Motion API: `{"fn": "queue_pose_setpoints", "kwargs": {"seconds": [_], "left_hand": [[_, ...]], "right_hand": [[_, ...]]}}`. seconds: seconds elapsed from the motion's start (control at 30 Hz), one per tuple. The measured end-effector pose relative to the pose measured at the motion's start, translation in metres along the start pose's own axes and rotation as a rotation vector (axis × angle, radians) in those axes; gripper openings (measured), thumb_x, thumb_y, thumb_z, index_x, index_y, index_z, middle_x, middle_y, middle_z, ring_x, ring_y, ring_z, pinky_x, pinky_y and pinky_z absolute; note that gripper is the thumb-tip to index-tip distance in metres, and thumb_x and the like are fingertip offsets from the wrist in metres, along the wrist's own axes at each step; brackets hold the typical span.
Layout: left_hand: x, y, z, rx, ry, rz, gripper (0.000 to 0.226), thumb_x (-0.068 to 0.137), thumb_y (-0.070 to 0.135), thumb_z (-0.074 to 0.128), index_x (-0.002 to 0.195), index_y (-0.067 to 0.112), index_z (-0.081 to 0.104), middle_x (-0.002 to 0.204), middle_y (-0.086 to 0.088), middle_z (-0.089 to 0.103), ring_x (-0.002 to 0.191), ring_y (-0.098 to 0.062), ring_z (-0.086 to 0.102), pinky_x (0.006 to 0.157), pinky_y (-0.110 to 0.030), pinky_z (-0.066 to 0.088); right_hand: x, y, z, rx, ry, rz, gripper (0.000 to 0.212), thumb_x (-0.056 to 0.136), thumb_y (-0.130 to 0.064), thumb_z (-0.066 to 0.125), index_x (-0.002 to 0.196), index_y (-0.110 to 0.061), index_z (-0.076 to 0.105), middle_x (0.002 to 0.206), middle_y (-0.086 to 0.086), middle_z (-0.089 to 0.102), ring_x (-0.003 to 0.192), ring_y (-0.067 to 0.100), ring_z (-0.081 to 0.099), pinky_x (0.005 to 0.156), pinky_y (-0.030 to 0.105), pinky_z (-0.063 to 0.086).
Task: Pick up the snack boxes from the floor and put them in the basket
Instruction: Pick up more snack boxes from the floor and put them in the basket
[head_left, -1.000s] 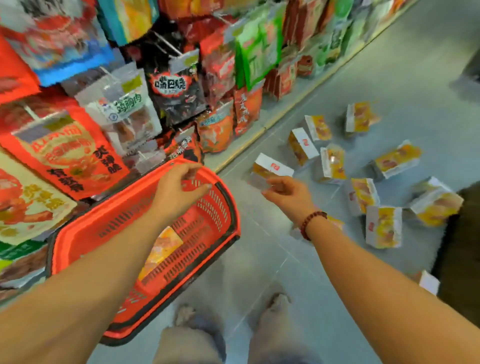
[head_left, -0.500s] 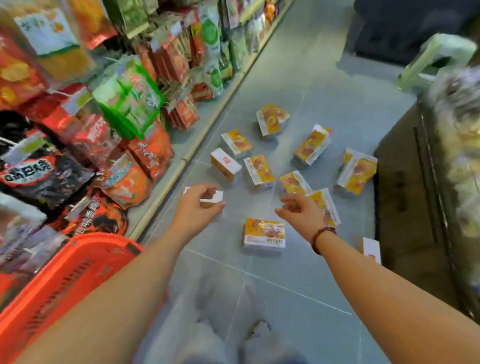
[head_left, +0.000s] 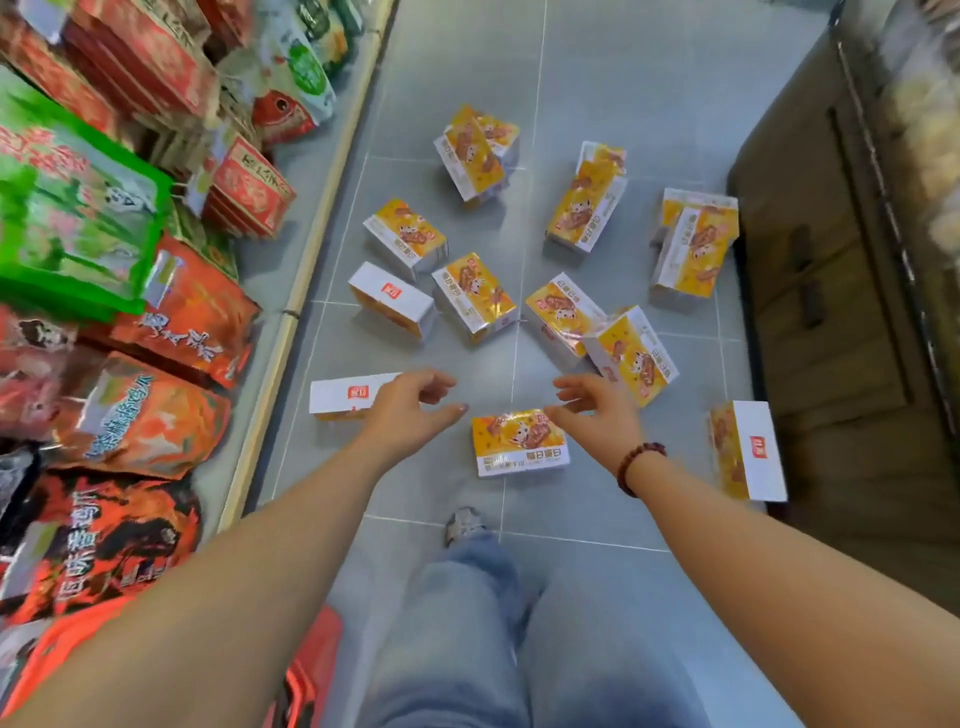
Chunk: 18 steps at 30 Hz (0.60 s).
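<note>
Several yellow-and-white snack boxes lie scattered on the grey tiled floor. The nearest snack box (head_left: 519, 441) lies flat between my two hands. My left hand (head_left: 410, 410) hovers just left of it, fingers loosely curved and holding nothing, partly covering a white box (head_left: 343, 397). On the other side my right hand (head_left: 597, 415), a bead bracelet on its wrist, reaches over the nearest box's right corner, empty too. Only a strip of the red basket (head_left: 311, 670) shows at the bottom left, behind my left arm.
Shelves of red, orange and green snack bags (head_left: 156, 322) line the left side, with a low ledge (head_left: 291, 306) along the floor. A dark brown cabinet (head_left: 831, 312) stands on the right. My jeans and a shoe (head_left: 462, 525) are below the hands.
My view swung from the basket to the floor boxes. My left hand let go of the basket rim and both empty hands came down toward the nearest box.
</note>
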<state>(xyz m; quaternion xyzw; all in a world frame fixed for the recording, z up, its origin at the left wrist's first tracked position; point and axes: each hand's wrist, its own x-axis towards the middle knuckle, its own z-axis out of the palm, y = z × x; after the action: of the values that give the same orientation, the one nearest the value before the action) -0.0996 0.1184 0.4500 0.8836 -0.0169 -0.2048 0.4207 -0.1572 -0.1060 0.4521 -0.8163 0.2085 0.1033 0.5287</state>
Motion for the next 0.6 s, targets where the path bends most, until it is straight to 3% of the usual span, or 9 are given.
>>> {"fn": "queue_pose_setpoints", "kwargs": {"seconds": [0.27,0.33,0.4,0.47,0.57,0.6], "left_hand": [[0.107,-0.089,0.09,-0.035,0.064,-0.144,0.02,0.075,0.019,0.075,0.093,0.018,0.067,0.087,0.002,0.066,0.083,-0.014,0.062,0.081,-0.033,0.051],[0.129,-0.123,0.129,-0.086,0.087,-0.201,0.021,0.075,0.018,0.074,0.094,0.017,0.066,0.09,-0.001,0.066,0.084,-0.015,0.061,0.083,-0.031,0.049],[0.149,-0.159,0.171,-0.103,0.087,-0.248,0.023,0.076,0.018,0.074,0.098,0.017,0.066,0.096,-0.003,0.066,0.091,-0.016,0.06,0.085,-0.029,0.048],[0.167,-0.197,0.213,-0.086,0.07,-0.283,0.03,0.075,0.02,0.074,0.103,0.019,0.065,0.104,-0.001,0.063,0.099,-0.017,0.058,0.085,-0.029,0.046],[0.186,-0.251,0.271,-0.051,0.051,-0.32,0.049,0.072,0.023,0.078,0.116,0.018,0.06,0.11,0.003,0.052,0.113,-0.022,0.05,0.094,-0.034,0.043],[0.19,-0.266,0.286,-0.023,0.023,-0.322,0.056,0.071,0.023,0.079,0.122,0.017,0.056,0.114,0.001,0.05,0.118,-0.024,0.045,0.098,-0.029,0.037]], "right_hand": [[0.108,0.109,0.035,-0.093,-0.056,0.119,0.03,0.077,-0.013,0.073,0.104,-0.019,0.062,0.091,-0.003,0.061,0.081,0.013,0.06,0.076,0.028,0.052],[0.135,0.156,0.044,-0.109,-0.05,0.143,0.026,0.078,-0.012,0.072,0.1,-0.02,0.062,0.087,-0.006,0.061,0.078,0.01,0.06,0.077,0.026,0.051],[0.16,0.206,0.054,-0.114,-0.014,0.163,0.023,0.08,-0.01,0.07,0.1,-0.018,0.062,0.086,-0.009,0.06,0.075,0.001,0.057,0.073,0.016,0.049],[0.184,0.257,0.068,-0.146,-0.019,0.186,0.026,0.08,-0.01,0.07,0.105,-0.015,0.062,0.095,-0.003,0.062,0.076,0.004,0.056,0.07,0.011,0.044],[0.213,0.331,0.09,-0.257,-0.069,0.215,0.043,0.078,-0.014,0.071,0.119,-0.016,0.058,0.117,0.007,0.057,0.091,0.015,0.056,0.083,0.027,0.047],[0.22,0.351,0.097,-0.293,-0.093,0.219,0.05,0.078,-0.016,0.072,0.125,-0.018,0.054,0.123,0.009,0.052,0.099,0.017,0.055,0.09,0.034,0.047]]}}
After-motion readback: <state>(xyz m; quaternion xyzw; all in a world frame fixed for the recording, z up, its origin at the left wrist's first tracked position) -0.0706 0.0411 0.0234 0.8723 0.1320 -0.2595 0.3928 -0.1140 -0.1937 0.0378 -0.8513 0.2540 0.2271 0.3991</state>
